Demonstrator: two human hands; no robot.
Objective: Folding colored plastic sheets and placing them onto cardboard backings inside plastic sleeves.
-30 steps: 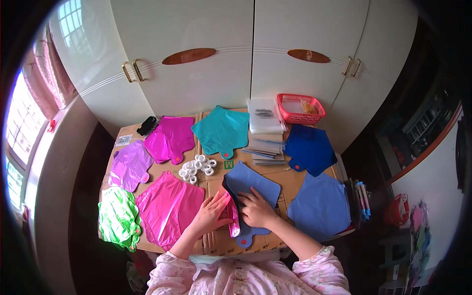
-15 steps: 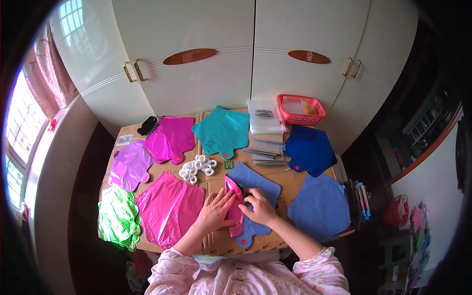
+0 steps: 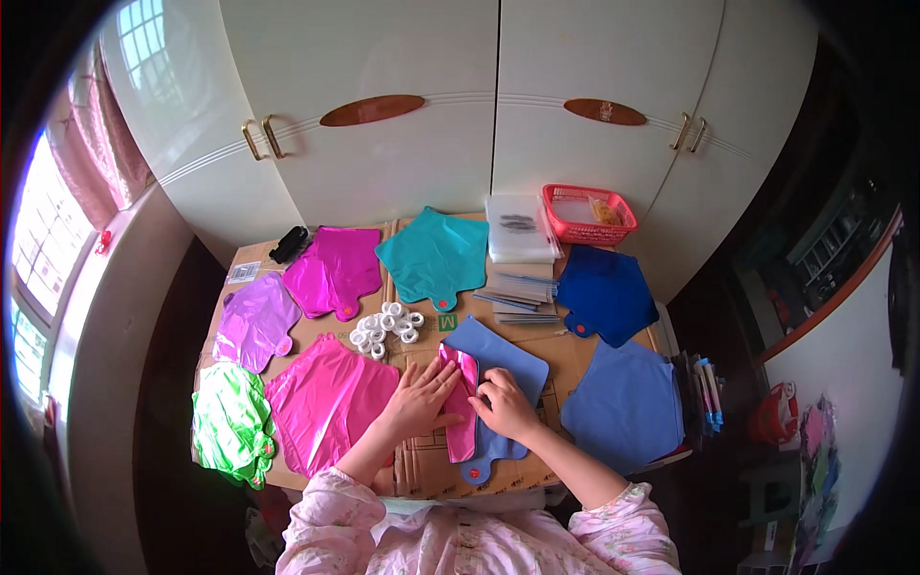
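A pink foil balloon (image 3: 461,433), folded into a narrow upright strip, lies over a periwinkle-blue foil balloon (image 3: 503,353). The blue one is folded too, and its rounded tab with a red dot sticks out at the near end. My left hand (image 3: 422,397) rests flat with fingers stretched across the strip's left side. At the strip's right edge, my right hand (image 3: 506,404) has its fingers curled in, with thumb and fingertips against the pink foil. The curled fingers partly hide what they grip.
Cardboard (image 3: 414,468) covers the table. Around my hands lie a wide pink foil balloon (image 3: 331,407), teal (image 3: 436,254), dark blue (image 3: 609,295) and green ones (image 3: 230,422). White rings (image 3: 387,328) sit piled beyond. At the back are clear bags (image 3: 520,230) and a red basket (image 3: 586,230).
The pink strip's upper part, raised and partly open before, now lies flatter and wider. My left hand has shifted slightly; my right hand stays at the strip's right edge.
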